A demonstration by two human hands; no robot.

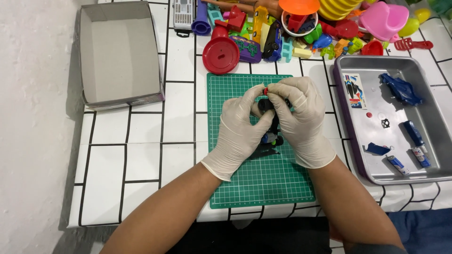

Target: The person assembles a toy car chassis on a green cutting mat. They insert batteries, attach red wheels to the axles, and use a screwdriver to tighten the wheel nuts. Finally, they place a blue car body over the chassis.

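Observation:
Both hands wear pale latex gloves and meet over a green cutting mat (245,183). My left hand (238,129) and my right hand (299,120) together grip a small black toy car chassis (269,115) with dark wheels, held a little above the mat. The fingertips of both hands pinch a tiny red part (265,90) at the top of the chassis. Much of the toy is hidden behind the fingers.
A metal tray (376,174) at the right holds blue toy body pieces (400,89), a sticker sheet and small parts. An open cardboard box (120,51) stands at the back left. A pile of colourful plastic toys (301,28) lines the back of the tiled table.

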